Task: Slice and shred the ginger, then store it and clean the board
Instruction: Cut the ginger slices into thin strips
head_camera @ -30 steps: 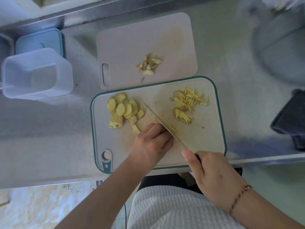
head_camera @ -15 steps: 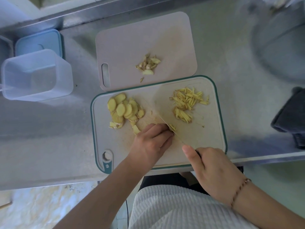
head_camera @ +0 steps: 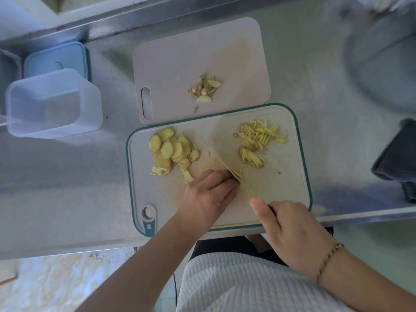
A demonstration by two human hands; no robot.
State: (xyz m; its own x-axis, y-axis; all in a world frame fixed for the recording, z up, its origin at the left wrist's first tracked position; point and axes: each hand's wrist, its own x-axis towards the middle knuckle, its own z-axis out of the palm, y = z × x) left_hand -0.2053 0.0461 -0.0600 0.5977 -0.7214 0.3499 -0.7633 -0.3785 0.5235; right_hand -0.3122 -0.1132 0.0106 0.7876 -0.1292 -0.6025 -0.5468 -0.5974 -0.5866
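Note:
On the green-rimmed cutting board [head_camera: 290, 194], a pile of ginger slices [head_camera: 172, 150] lies at the left and ginger shreds [head_camera: 256, 140] at the right. My left hand [head_camera: 208, 194] presses curled fingers down on a small stack of ginger near the board's middle; the stack is mostly hidden under the fingers. My right hand [head_camera: 290, 230] grips the knife handle. The knife blade [head_camera: 227, 152] is blurred and runs beside my left fingertips, with a few fresh shreds [head_camera: 238, 173] right of it.
A second, plain board [head_camera: 180, 64] behind holds ginger peel scraps [head_camera: 203, 88]. A clear plastic container [head_camera: 51, 104] and a blue lid [head_camera: 56, 59] stand at the left. A dark cloth [head_camera: 398, 161] lies at the right edge. The steel counter's front edge [head_camera: 360, 216] runs just below the board.
The knife blade has risen and tilted from flat-edged on the board to a blurred, lifted position. My left hand stays on the ginger; the piles have not moved.

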